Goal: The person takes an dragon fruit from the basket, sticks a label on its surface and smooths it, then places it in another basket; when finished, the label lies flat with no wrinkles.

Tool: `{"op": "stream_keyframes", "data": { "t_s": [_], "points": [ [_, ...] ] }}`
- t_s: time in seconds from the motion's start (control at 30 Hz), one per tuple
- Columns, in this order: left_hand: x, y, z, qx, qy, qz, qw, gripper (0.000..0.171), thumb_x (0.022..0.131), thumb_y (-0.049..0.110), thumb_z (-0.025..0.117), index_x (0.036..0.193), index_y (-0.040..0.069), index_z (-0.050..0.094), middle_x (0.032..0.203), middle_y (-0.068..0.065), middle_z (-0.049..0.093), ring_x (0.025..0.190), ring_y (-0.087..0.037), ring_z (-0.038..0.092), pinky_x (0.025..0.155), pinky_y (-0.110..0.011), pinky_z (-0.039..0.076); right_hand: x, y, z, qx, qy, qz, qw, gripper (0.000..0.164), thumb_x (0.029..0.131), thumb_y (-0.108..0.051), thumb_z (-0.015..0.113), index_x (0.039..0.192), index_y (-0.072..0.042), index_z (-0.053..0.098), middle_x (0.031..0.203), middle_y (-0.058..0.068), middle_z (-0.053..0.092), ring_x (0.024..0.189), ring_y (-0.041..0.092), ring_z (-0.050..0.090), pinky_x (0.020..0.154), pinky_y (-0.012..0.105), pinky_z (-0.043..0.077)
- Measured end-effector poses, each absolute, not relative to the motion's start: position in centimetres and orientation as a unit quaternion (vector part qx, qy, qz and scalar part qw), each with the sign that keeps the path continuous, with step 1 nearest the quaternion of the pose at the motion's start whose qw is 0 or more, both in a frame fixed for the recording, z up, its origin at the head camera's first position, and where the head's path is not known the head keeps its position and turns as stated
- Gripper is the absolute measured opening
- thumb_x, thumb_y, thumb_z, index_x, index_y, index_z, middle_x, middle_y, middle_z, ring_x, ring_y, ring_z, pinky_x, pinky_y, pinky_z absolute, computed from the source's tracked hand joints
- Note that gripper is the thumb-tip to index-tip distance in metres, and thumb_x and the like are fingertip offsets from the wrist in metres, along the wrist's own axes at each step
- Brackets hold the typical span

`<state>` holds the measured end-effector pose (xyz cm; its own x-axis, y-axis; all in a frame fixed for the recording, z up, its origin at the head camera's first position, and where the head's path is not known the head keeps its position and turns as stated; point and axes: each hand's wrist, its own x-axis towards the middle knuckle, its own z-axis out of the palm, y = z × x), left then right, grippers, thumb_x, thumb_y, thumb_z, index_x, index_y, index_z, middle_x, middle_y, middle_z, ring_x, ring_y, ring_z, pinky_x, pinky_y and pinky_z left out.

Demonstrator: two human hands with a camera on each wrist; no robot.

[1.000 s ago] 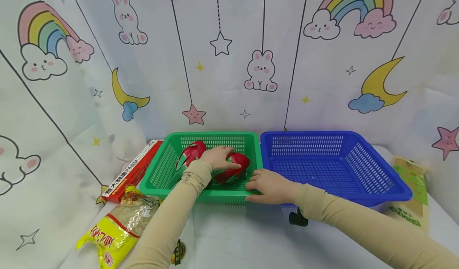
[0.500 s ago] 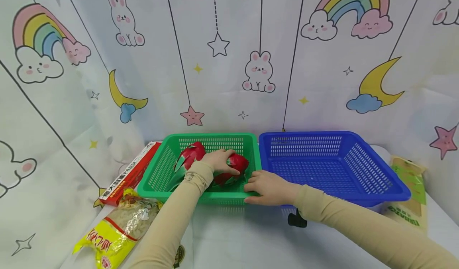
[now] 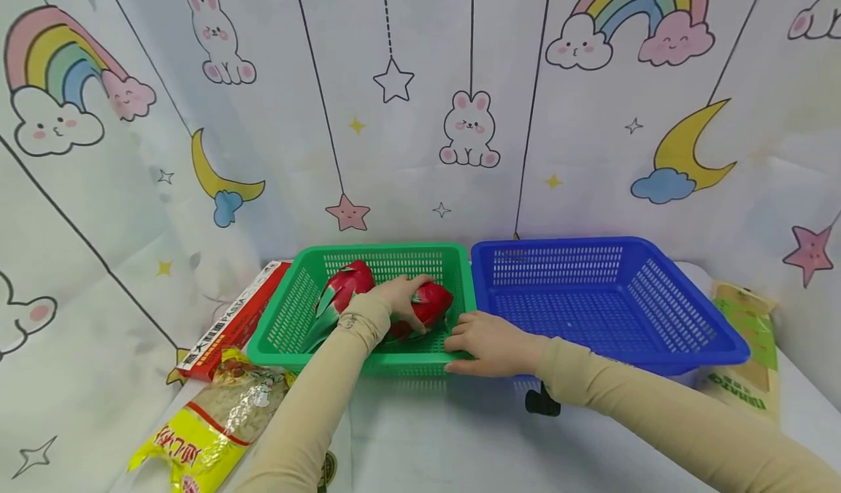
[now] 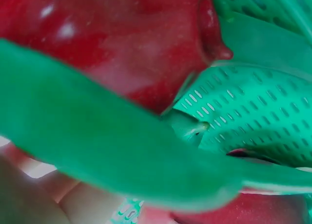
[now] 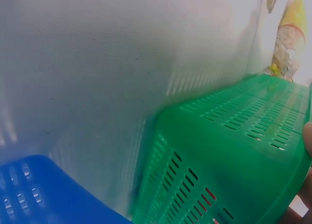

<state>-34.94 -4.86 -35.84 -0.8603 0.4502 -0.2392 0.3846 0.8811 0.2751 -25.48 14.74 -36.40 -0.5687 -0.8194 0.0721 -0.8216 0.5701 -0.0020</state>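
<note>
The rounded, glossy dragon fruit [image 3: 435,302] could slip or roll if the left hand [image 3: 397,297] holds it too loosely; a leaf [image 4: 112,131] near that wrist might snag. Inside the green basket [image 3: 420,359], this hand's grip curls round the fruit, right of a second dragon fruit [image 3: 353,280]. The right hand's [image 3: 489,344] grip clasps the basket's near-right rim.

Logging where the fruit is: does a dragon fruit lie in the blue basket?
No, the visible dragon fruits lie in the green basket.

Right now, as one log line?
left hand: grips one red fruit | right hand: holds rim of green basket | blue basket: beside green
</note>
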Motion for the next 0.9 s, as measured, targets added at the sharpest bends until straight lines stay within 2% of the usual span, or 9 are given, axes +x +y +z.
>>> {"op": "stream_keyframes", "data": {
  "t_s": [0.2, 0.67, 0.9],
  "points": [
    [-34.9, -4.9, -35.5, 0.222, 0.957, 0.108, 0.153, 0.091, 0.062, 0.028, 0.085, 0.136, 0.037, 0.034, 0.123, -0.009, 0.047, 0.107, -0.025, 0.051, 0.078, -0.041, 0.052, -25.5, 14.7, -36.2, 0.458, -0.888, 0.019, 0.029, 0.021, 0.09, -0.041, 0.055, 0.093, -0.022, 0.064, 0.083, -0.01, 0.063, 0.084, 0.01, 0.048, 0.081, 0.027, 0.043],
    [-34.3, -5.0, -34.8, 0.262, 0.955, 0.097, 0.104, 0.089, 0.057, 0.026, 0.088, 0.131, 0.039, 0.041, 0.12, -0.007, 0.048, 0.104, -0.023, 0.052, 0.073, -0.036, 0.053, -25.2, 14.6, -36.2, 0.462, -0.886, 0.026, 0.021, 0.021, 0.09, -0.041, 0.054, 0.092, -0.021, 0.063, 0.082, -0.009, 0.062, 0.084, 0.01, 0.047, 0.079, 0.028, 0.042],
    [-34.1, -5.3, -32.9, 0.282, 0.952, 0.093, 0.075, 0.088, 0.059, 0.029, 0.087, 0.134, 0.037, 0.039, 0.12, -0.007, 0.048, 0.104, -0.024, 0.053, 0.075, -0.036, 0.053, -25.1, 14.6, -36.1, 0.454, -0.89, 0.03, 0.012, 0.024, 0.091, -0.04, 0.054, 0.097, -0.019, 0.065, 0.087, -0.007, 0.064, 0.087, 0.011, 0.049, 0.089, 0.033, 0.043]
  ]
}}
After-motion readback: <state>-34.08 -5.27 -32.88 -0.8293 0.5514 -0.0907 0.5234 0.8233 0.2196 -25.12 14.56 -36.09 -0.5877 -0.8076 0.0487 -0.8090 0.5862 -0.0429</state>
